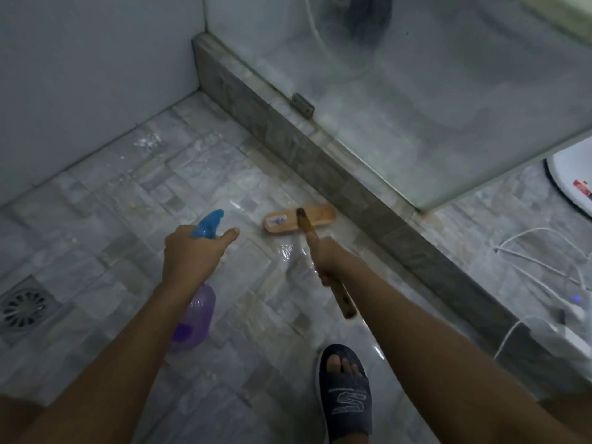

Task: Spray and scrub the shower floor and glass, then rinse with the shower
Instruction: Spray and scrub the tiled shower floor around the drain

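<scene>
My left hand [192, 251] grips a spray bottle [195, 318] with a purple body and a blue nozzle head, index finger stretched forward. My right hand [326, 254] grips the wooden handle of a scrub brush [299, 221]. The brush's tan wooden head lies flat on the wet grey tiled shower floor [134, 193], close to the stone curb [288, 139]. The glass panel [432, 107] stands on that curb and looks cloudy.
A square floor drain [24, 307] sits at the left. My right foot in a dark slide sandal [346, 392] stands on the wet tiles. Beyond the curb lie white cables [544, 251] and a white basin edge [570, 177]. A metal bracket [302, 105] holds the glass.
</scene>
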`<state>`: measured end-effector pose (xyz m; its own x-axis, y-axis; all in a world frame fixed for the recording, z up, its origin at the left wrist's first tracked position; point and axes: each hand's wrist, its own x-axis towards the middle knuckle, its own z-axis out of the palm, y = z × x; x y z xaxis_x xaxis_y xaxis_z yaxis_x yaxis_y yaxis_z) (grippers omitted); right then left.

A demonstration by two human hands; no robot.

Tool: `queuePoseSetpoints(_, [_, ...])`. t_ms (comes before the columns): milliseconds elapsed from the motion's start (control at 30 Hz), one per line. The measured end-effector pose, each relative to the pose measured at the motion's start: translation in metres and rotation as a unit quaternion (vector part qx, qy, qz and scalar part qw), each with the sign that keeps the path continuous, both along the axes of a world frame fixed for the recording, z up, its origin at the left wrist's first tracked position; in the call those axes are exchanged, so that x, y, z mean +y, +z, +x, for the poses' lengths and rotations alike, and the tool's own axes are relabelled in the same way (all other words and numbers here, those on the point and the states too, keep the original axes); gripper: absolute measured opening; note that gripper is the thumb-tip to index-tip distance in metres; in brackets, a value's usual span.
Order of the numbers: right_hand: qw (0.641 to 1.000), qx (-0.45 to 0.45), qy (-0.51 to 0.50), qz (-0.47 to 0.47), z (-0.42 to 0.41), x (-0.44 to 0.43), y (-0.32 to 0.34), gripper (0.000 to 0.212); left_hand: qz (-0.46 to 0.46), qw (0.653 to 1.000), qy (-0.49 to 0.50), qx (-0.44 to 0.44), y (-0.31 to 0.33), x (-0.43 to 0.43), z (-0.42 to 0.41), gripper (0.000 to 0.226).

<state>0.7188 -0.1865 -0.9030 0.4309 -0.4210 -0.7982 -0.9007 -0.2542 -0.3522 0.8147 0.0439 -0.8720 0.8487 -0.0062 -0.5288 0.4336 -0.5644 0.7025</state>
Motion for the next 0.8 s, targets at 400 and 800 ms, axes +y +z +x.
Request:
queuePoseSetpoints(400, [0.99, -0.006, 0.136, -0.049, 0.057, -0.01, 0.003, 0.041, -0.011, 0.999, 0.009, -0.032, 0.008, 0.002, -0.001, 0.042])
queuePoseSetpoints(800, [0.994, 0.036, 0.092, -0.038, 0.008, -0.032, 0.011, 0.042, -0.025, 0.999, -0.003, -0.027, 0.007, -0.006, 0.002, 0.042])
